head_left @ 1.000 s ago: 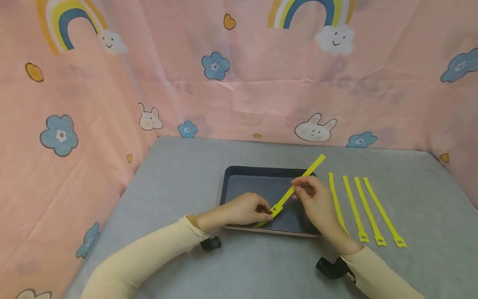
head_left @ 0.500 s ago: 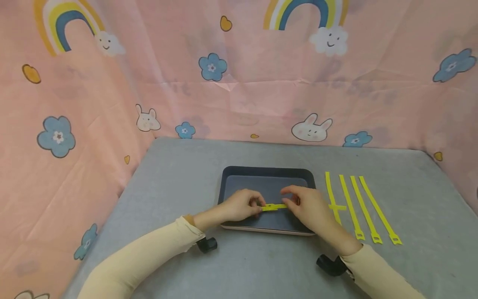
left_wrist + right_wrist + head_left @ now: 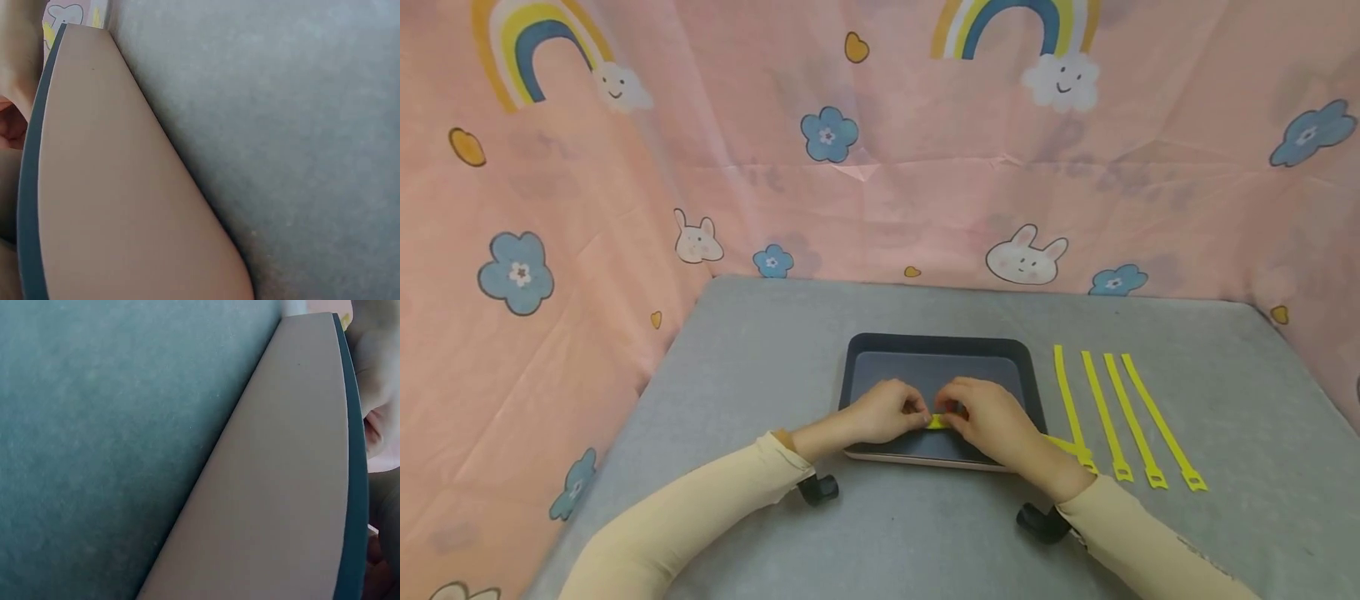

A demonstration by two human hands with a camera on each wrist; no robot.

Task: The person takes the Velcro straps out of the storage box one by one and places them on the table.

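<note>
Over a dark baking tray (image 3: 898, 365), my left hand (image 3: 883, 411) pinches the slotted head of a yellow hook-and-loop cable tie (image 3: 937, 422) between thumb and fingers. Fingertips of my right hand (image 3: 988, 421) pinch the same tie just beside it, so only a short piece shows between the two hands. The tie's long tail comes out to the right behind my right wrist. In both wrist views the tray's light outer wall (image 3: 125, 175) fills much of the picture, and the fingers are mostly cut off at the edge.
Several more yellow cable ties (image 3: 1138, 425) lie in a row on the grey table (image 3: 760, 350), right of the tray. A pink printed cloth (image 3: 887, 200) hangs behind and at the sides. Black wrist mounts (image 3: 817, 490) sit under both sleeves.
My right hand has slid left along the tie, up to my left fingers. The tie's tail swung down from pointing up and right to lying low behind the right wrist.
</note>
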